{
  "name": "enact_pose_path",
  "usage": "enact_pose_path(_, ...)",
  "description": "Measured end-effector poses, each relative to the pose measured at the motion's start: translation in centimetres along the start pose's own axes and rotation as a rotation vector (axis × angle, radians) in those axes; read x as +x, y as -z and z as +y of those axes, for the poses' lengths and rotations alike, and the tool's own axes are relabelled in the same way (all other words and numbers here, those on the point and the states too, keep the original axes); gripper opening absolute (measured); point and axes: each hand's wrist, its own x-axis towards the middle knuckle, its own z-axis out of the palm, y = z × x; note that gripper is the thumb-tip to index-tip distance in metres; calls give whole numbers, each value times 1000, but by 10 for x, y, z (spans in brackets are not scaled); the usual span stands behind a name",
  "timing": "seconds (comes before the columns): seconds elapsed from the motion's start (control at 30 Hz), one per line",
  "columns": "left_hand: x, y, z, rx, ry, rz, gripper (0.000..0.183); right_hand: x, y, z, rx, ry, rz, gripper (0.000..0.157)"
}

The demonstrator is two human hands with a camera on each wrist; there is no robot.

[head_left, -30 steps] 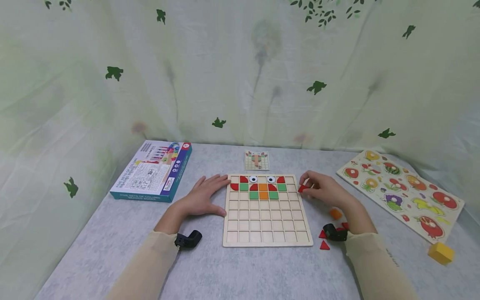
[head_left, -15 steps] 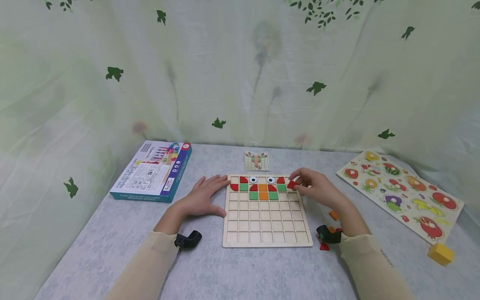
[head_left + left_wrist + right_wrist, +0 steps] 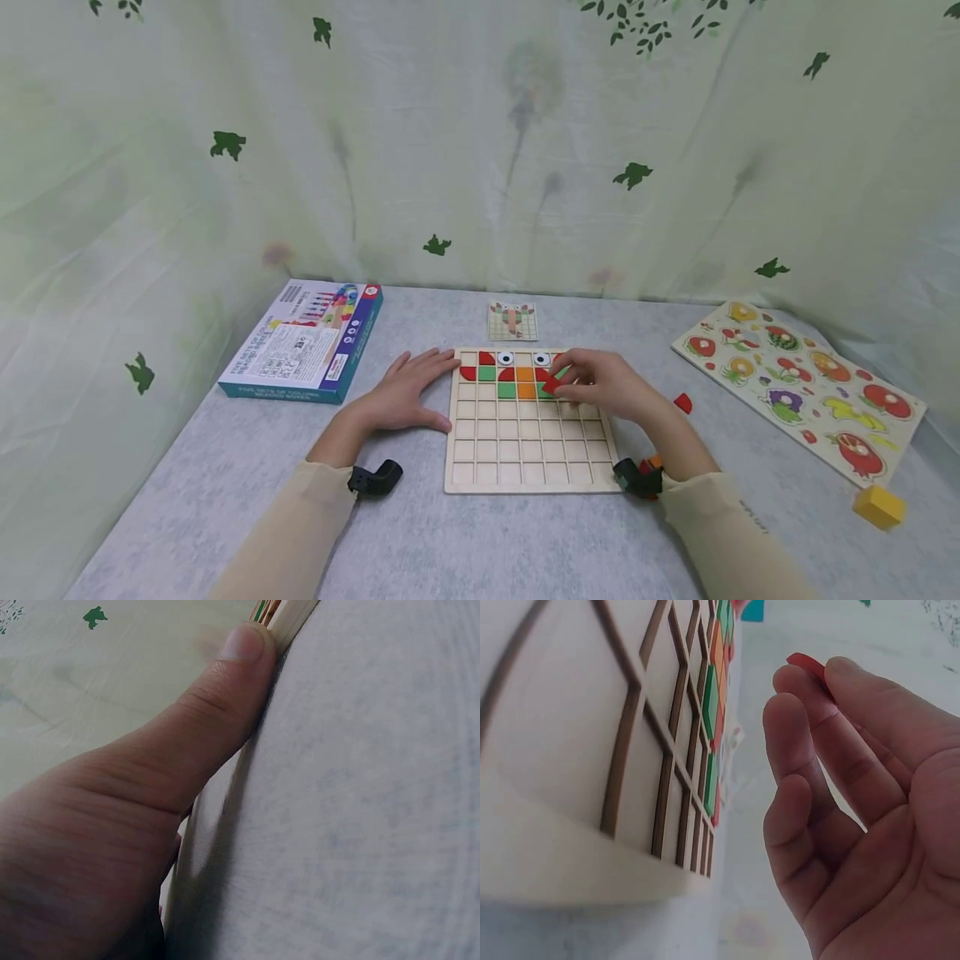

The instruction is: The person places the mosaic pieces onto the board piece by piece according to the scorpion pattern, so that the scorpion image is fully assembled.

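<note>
The right hand hides the two-o'clock corner of the square, pale wooden grid board, pinching a flat red piece, its outline half covered by fingertips, above it. A black wrist-worn device blocks part of some red and orange pieces at four o'clock. The left hand, fingers straight, touches the nine-o'clock edge. A printed grid card lies at twelve.
</note>
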Motion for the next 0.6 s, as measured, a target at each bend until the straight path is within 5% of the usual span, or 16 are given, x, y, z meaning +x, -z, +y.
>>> enact_pose_path(0.6,0,0,0,0,-8,4,107,8,-36,-21,13,49,49,22)
